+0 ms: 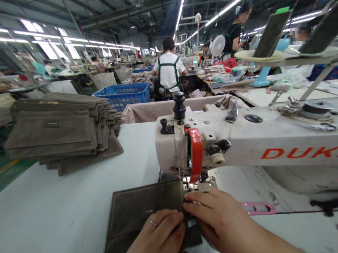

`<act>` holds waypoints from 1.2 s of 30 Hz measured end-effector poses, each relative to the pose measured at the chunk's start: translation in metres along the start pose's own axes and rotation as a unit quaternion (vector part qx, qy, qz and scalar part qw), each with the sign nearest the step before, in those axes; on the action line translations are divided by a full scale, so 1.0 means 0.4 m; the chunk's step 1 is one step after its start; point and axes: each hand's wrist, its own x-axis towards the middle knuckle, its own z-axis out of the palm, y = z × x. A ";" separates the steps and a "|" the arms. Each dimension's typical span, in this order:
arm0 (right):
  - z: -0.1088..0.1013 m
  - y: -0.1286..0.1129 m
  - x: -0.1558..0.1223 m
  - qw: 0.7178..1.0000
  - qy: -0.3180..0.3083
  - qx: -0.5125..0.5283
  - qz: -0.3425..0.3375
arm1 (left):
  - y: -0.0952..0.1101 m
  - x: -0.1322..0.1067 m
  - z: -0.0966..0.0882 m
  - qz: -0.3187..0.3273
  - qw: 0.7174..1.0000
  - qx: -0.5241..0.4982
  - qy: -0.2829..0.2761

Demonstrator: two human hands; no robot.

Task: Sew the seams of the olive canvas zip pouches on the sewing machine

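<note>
A dark brown fabric piece (140,211) lies on the white table under the needle area of a white sewing machine (216,142). My left hand (158,239), with a ring on one finger, lies flat on the fabric with fingers stretched toward the needle. My right hand (218,219) rests just right of it, fingertips pressing the fabric's edge by the presser foot (197,184). Both hands touch each other at the fingertips. A red guard (196,153) sits on the machine head above them.
A stack of similar brown fabric pieces (62,130) sits at the table's far left. A blue basket (124,95) and a cloth bin (156,110) stand behind. Pink scissors (258,208) lie right of my hand. Other workers sit and stand at benches beyond.
</note>
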 end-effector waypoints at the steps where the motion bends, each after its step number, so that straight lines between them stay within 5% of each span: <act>1: 0.001 0.000 -0.002 1.000 0.000 -0.001 -0.005 | -0.001 0.001 0.003 0.001 1.000 -0.007 0.005; 6: 0.008 0.004 0.002 1.000 0.012 -0.006 -0.006 | -0.007 0.020 0.004 -0.018 0.998 -0.039 0.038; 12: 0.014 0.010 0.010 1.000 0.017 0.003 0.016 | -0.029 0.063 -0.016 -0.047 0.996 -0.073 0.008; 24: 0.019 0.015 0.022 0.997 0.001 -0.003 0.071 | -0.110 0.106 -0.013 0.001 0.999 -0.050 -0.022; 30: -0.004 0.021 0.023 0.991 0.066 0.055 0.103 | -0.094 0.094 -0.014 0.055 0.997 0.043 0.033; 36: -0.007 0.031 0.026 0.989 0.100 0.041 0.106 | -0.102 0.094 0.000 -0.006 0.996 -0.070 0.060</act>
